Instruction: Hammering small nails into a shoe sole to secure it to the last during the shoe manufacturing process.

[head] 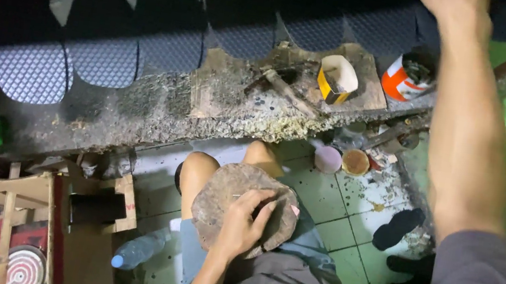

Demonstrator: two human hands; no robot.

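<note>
The step in hand looks like a reach for fresh material while the work block is kept steady: the left hand (245,222), low in the centre of the frame, lies with fingers curled over the rim of a round, worn brown wooden block (238,194) that rests on the person's bare knee (196,175), its grip narrow and pressing on the block rather than lifting it. The right hand (449,0) stretches to the upper right corner, where the frame edge cuts it off, so I cannot tell whether its grip is wide or closed; it lies over the dark rubbery sole-shaped cut-outs (166,49) that run in a row across the top. As I judge it, the next move calls for a sure pinch on one cut-out and for bringing it down to the block without knocking over the pots. The desk (137,111) is a rough, glue-crusted grey board; at its right end stand a yellow-edged paper cup (337,78) on a scrap of brown board and an orange-and-white tin (408,77). Below, the floor (350,210) is pale green tile with two small round lids, a clear plastic bottle (140,249) at lower left, and a wooden frame (4,198) beside it.
</note>
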